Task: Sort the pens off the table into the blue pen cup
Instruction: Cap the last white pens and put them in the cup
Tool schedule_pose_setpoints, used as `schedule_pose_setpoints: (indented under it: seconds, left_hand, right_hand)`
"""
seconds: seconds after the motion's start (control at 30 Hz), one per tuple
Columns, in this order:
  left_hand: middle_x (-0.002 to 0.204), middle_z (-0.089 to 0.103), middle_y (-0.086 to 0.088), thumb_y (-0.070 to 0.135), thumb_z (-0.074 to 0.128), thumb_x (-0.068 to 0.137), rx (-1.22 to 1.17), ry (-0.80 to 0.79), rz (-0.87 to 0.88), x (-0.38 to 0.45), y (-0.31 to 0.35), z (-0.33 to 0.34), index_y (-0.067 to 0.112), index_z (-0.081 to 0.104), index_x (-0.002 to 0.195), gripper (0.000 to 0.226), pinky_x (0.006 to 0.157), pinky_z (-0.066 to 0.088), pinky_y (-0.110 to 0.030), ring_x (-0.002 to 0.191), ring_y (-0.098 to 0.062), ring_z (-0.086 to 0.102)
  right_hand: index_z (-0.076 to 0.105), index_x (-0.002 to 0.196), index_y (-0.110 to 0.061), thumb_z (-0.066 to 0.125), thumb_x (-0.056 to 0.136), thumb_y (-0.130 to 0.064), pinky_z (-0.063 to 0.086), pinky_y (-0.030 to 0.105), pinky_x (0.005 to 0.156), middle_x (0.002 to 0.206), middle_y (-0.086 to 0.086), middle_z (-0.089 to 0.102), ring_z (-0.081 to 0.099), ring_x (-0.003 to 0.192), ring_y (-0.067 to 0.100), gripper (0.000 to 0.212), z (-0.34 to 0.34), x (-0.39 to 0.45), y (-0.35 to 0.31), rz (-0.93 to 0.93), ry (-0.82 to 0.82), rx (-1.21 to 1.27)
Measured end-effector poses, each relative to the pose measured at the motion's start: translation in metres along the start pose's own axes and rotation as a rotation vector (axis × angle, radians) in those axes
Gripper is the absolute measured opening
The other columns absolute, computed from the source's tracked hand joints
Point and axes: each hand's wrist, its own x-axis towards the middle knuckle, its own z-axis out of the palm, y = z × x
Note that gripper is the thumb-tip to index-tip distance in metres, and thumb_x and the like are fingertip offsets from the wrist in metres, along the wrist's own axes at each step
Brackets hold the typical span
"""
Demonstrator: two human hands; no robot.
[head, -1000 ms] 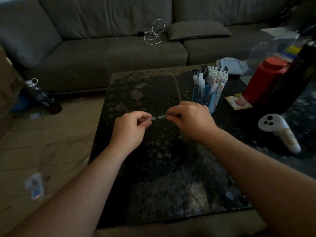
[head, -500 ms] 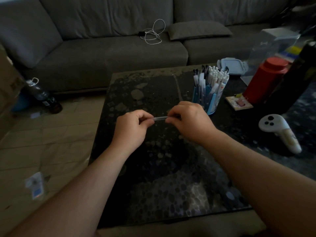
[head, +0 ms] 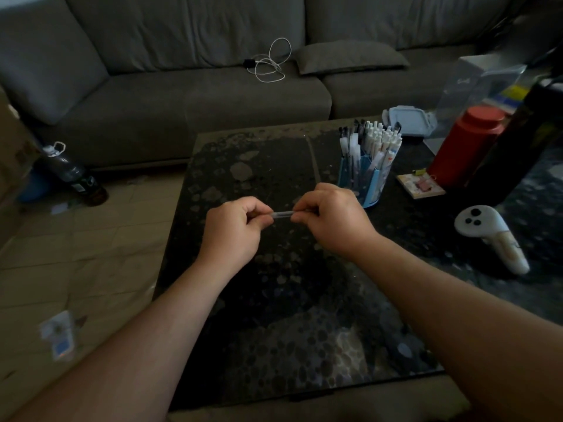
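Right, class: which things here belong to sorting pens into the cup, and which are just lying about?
Job:
pen, held by left hand and right hand
blue pen cup
table

Lying about:
red canister
white controller
white cable
bottle

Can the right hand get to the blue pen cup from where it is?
Probably yes: the right hand is just in front of the blue plastic pen cup, nothing between, though it and the left hand grip a clear pen.

Blue pen cup [head: 370,190] — red canister [head: 463,146], grey sofa [head: 182,95] — black speckled table [head: 274,300].
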Motion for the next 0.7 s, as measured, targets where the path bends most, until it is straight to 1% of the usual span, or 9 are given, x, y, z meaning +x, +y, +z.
schedule_pose_setpoints:
  seconds: [0.23, 0.33, 0.37, 0.43, 0.5, 0.53, 0.6, 0.67, 0.7]
  left_hand:
    - [0.086, 0.065, 0.026, 0.024, 0.076, 0.097, 0.009, 0.001, -0.004, -0.001, 0.0, 0.001, 0.033, 0.08, 0.104, 0.012, 0.073, 0.037, -0.006, 0.083, 0.01, 0.059]
    - [0.088, 0.064, 0.027, 0.028, 0.075, 0.098, 0.022, -0.003, -0.009, -0.003, -0.002, 0.006, 0.036, 0.079, 0.106, 0.012, 0.08, 0.046, -0.016, 0.087, 0.006, 0.061]
    - [0.09, 0.065, 0.026, 0.03, 0.075, 0.098, 0.02, -0.01, -0.005, -0.003, -0.002, 0.006, 0.037, 0.079, 0.106, 0.012, 0.082, 0.049, -0.019, 0.088, 0.005, 0.062]
    - [0.092, 0.069, 0.025, 0.032, 0.076, 0.097, -0.003, -0.035, 0.02, -0.004, -0.003, 0.009, 0.037, 0.08, 0.107, 0.012, 0.083, 0.05, -0.016, 0.089, 0.007, 0.063]
    - [0.093, 0.071, 0.024, 0.034, 0.075, 0.097, -0.011, -0.066, 0.046, -0.007, 0.0, 0.011, 0.037, 0.079, 0.107, 0.012, 0.082, 0.049, -0.013, 0.089, 0.008, 0.064]
    - [0.094, 0.072, 0.024, 0.036, 0.075, 0.097, -0.01, -0.065, 0.058, -0.008, 0.001, 0.012, 0.038, 0.079, 0.108, 0.012, 0.084, 0.051, -0.016, 0.09, 0.007, 0.065]
    - [0.098, 0.072, 0.025, 0.035, 0.073, 0.098, -0.035, -0.039, 0.078, -0.01, 0.005, 0.012, 0.038, 0.077, 0.117, 0.019, 0.088, 0.053, -0.021, 0.094, 0.004, 0.067]
    - [0.099, 0.068, 0.026, 0.031, 0.071, 0.101, -0.07, -0.012, 0.083, -0.009, 0.006, 0.011, 0.034, 0.071, 0.131, 0.03, 0.09, 0.05, -0.017, 0.098, 0.004, 0.065]
    - [0.098, 0.066, 0.029, 0.031, 0.07, 0.102, -0.075, 0.0, 0.084, -0.009, 0.006, 0.01, 0.033, 0.069, 0.134, 0.033, 0.089, 0.047, -0.013, 0.097, 0.006, 0.064]
  right_hand:
    - [0.077, 0.105, -0.031, 0.077, 0.094, -0.035, 0.053, 0.027, 0.08, 0.095, -0.014, 0.056, 0.057, 0.087, 0.004, 0.011, -0.005, 0.0, -0.001, 0.001, -0.037, -0.017]
    - [0.076, 0.109, -0.034, 0.073, 0.097, -0.036, 0.053, 0.03, 0.082, 0.094, -0.017, 0.053, 0.055, 0.087, 0.002, 0.012, -0.004, -0.001, -0.001, -0.009, -0.044, -0.04]
    - [0.075, 0.112, -0.037, 0.071, 0.099, -0.038, 0.052, 0.034, 0.083, 0.094, -0.018, 0.053, 0.054, 0.09, 0.002, 0.014, -0.003, -0.002, -0.001, -0.02, -0.057, -0.067]
    - [0.072, 0.118, -0.045, 0.065, 0.102, -0.042, 0.045, 0.042, 0.087, 0.099, -0.019, 0.056, 0.055, 0.102, 0.011, 0.018, -0.001, -0.004, -0.004, -0.045, -0.108, -0.165]
    - [0.069, 0.123, -0.047, 0.06, 0.103, -0.046, 0.04, 0.046, 0.088, 0.108, -0.016, 0.063, 0.054, 0.111, 0.017, 0.022, 0.001, -0.006, -0.008, -0.073, -0.13, -0.213]
    - [0.069, 0.124, -0.046, 0.059, 0.103, -0.046, 0.04, 0.046, 0.088, 0.109, -0.015, 0.064, 0.053, 0.111, 0.016, 0.023, 0.0, -0.007, -0.009, -0.088, -0.125, -0.207]
    - [0.069, 0.123, -0.044, 0.058, 0.104, -0.046, 0.042, 0.046, 0.09, 0.106, -0.016, 0.058, 0.046, 0.105, 0.012, 0.022, -0.005, -0.007, -0.01, -0.104, -0.118, -0.197]
    - [0.069, 0.119, -0.04, 0.059, 0.103, -0.044, 0.042, 0.043, 0.094, 0.108, -0.016, 0.052, 0.042, 0.107, 0.009, 0.019, -0.018, 0.0, -0.009, -0.075, -0.064, -0.203]
    - [0.069, 0.118, -0.038, 0.06, 0.102, -0.043, 0.043, 0.041, 0.095, 0.111, -0.013, 0.052, 0.045, 0.109, 0.011, 0.019, -0.029, 0.006, -0.007, -0.037, 0.02, -0.191]
